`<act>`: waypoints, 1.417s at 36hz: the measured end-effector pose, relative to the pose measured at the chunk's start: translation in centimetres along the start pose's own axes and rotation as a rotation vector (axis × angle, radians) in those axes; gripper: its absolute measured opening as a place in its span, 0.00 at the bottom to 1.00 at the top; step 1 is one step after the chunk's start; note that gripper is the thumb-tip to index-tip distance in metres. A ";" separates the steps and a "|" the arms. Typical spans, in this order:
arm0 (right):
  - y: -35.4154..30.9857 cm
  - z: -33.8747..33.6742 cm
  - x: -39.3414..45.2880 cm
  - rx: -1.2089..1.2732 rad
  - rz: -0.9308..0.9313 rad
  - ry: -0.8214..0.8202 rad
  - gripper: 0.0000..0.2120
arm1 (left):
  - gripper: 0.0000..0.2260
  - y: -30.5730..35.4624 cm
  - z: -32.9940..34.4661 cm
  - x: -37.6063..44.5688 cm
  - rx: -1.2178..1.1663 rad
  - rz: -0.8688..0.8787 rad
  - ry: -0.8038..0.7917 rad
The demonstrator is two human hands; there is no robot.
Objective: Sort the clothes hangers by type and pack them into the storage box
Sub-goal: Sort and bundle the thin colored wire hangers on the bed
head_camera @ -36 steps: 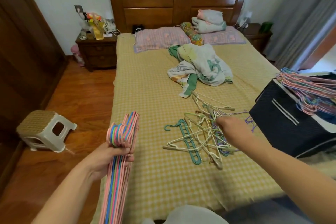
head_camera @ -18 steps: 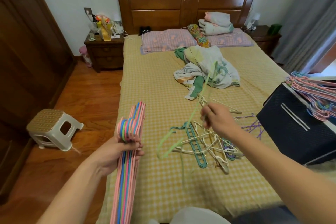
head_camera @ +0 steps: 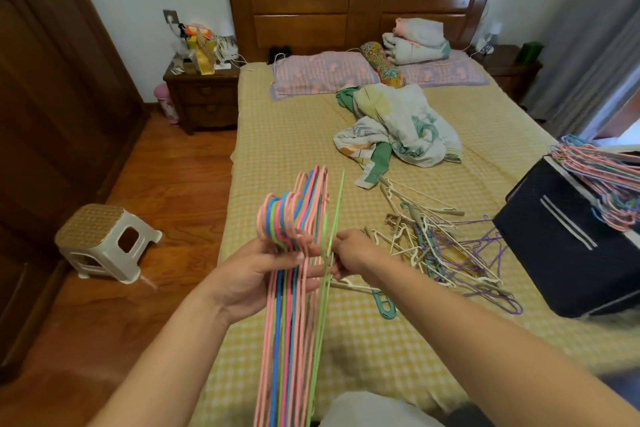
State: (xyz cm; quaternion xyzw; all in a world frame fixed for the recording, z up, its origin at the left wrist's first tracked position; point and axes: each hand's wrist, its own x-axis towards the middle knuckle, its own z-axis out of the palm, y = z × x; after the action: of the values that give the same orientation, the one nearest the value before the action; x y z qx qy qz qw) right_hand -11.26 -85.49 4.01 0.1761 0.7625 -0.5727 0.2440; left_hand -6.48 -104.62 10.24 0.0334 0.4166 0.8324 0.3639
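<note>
At centre frame my left hand (head_camera: pixel 256 274) grips the pink-and-blue hanger bundle (head_camera: pixel 291 288); my right hand (head_camera: pixel 349 253) pinches a green hanger (head_camera: pixel 327 253) against it. Loose hangers (head_camera: pixel 440 246) lie right, beside the storage box (head_camera: pixel 568 246)

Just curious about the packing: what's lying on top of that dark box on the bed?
A bundle of pink, blue and green hangers lies across the top of the dark box. Whatever is inside is hidden beneath them.

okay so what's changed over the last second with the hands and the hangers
The right hand pinched a green hanger out of the loose pile, lifted it and carried it left against the bundle in the left hand. The left grip on the bundle, pile and storage box stayed put.
</note>
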 end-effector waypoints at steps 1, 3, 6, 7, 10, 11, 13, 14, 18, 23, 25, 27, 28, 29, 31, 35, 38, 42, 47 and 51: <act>0.0 -0.1 0.1 -0.009 0.012 0.016 0.10 | 0.09 -0.1 0.1 0.2 0.001 -0.010 -0.005; 0.1 -0.1 0.3 -0.040 0.028 0.048 0.10 | 0.10 -0.5 0.0 0.9 0.048 -0.027 0.032; 0.4 0.2 0.6 -0.076 0.065 0.103 0.12 | 0.11 -1.3 -0.1 1.5 0.100 -0.051 0.076; 0.7 0.3 0.8 -0.060 0.084 0.113 0.12 | 0.11 -1.5 0.0 1.7 0.100 -0.060 0.078; 1.5 0.0 0.5 -0.013 0.128 0.116 0.12 | 0.19 -2.1 0.4 2.1 0.078 -0.104 0.058; 1.7 -0.1 0.4 -0.004 0.138 0.109 0.11 | 0.24 -2.1 0.5 2.1 0.061 -0.113 0.046; 2.3 -0.8 -0.2 0.017 0.167 0.131 0.11 | 0.28 -2.6 1.1 2.7 0.055 -0.149 0.031; 2.6 -1.2 -0.5 0.022 0.177 0.147 0.13 | 0.26 -2.9 1.4 3.1 0.066 -0.163 0.023; 4.5 -2.6 -1.3 -0.010 0.132 0.169 0.12 | 0.20 -4.6 2.8 4.9 0.121 -0.207 0.028; 8.2 -6.6 -3.1 0.206 0.199 0.233 0.05 | 0.16 -6.1 4.9 8.0 0.186 -0.251 0.100; 9.8 -8.8 -5.0 0.284 0.176 0.243 0.06 | 0.17 -6.7 6.3 9.5 0.202 -0.256 0.138; 10.8 -10.6 -7.1 0.382 0.149 0.168 0.09 | 0.15 -7.2 7.7 10.9 0.196 -0.258 0.156; 11.4 -11.7 -8.4 0.441 0.125 0.113 0.11 | 0.12 -7.7 8.9 11.7 0.197 -0.260 0.164; 11.7 -12.7 -9.8 0.489 0.090 0.050 0.12 | 0.11 -8.2 10.2 12.7 0.196 -0.260 0.173; 11.9 -14.2 -11.9 0.545 0.040 -0.041 0.11 | 0.10 -9.0 12.5 14.4 0.171 -0.250 0.160; 13.3 -18.5 -14.5 0.601 -0.076 -0.107 0.19 | 0.12 -11.9 19.1 18.1 0.194 -0.170 0.104; 15.1 -23.4 -16.4 0.667 -0.108 -0.199 0.21 | 0.14 -15.1 25.1 20.2 0.222 -0.091 0.051; 18.0 -32.0 -19.6 0.706 -0.165 -0.293 0.14 | 0.12 -19.9 32.5 22.5 0.308 -0.009 0.013; 20.9 -42.4 -24.1 0.663 -0.246 -0.267 0.07 | 0.09 -26.4 41.8 25.1 0.435 0.027 -0.025; 21.9 -47.3 -26.5 0.689 -0.253 -0.136 0.10 | 0.15 -29.8 46.6 26.3 0.448 0.058 -0.020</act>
State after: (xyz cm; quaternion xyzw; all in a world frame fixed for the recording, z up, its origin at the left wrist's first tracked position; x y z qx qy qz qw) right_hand 14.39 -33.67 12.58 0.1137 0.5227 -0.8318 0.1480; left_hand 8.15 -45.22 12.66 0.1336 0.5862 0.7290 0.3272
